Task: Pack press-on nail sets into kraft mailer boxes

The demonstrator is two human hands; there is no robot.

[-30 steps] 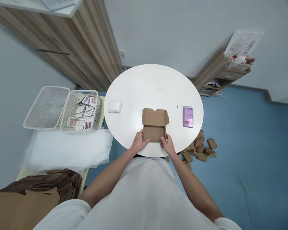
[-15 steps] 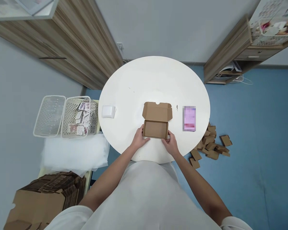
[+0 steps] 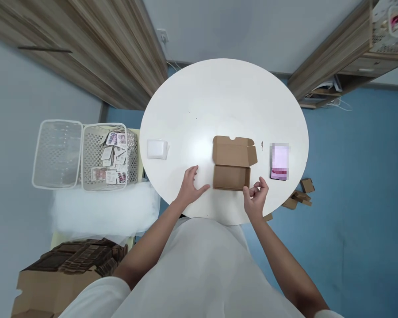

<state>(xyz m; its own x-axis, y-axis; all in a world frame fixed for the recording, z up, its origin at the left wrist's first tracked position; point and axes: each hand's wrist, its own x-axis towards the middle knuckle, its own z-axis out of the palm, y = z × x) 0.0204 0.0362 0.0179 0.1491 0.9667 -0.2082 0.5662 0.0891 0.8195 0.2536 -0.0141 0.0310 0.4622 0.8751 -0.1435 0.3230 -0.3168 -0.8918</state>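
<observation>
I see a brown cardboard box (image 3: 232,153) on the white table (image 3: 223,97), a bit right of the middle of the frame. Its lid is open, folded back toward the top, and I see no things inside. The left hand (image 3: 189,189) is just beside the box, on its left, with nothing in it. Its thumb and fingers are spread apart. The right hand (image 3: 256,198) is by the box's lower right corner. Its fingers curl a little, with the thumb apart from them. I can't tell if the thumb touches the box. On the table's left side lies a small white pack (image 3: 157,149). On its right side is a blurry pink and purple phone (image 3: 279,162). At the left of the frame, a white basket (image 3: 132,154) holds cards. Flat cardboard (image 3: 56,287) is stacked at the lower left.
</observation>
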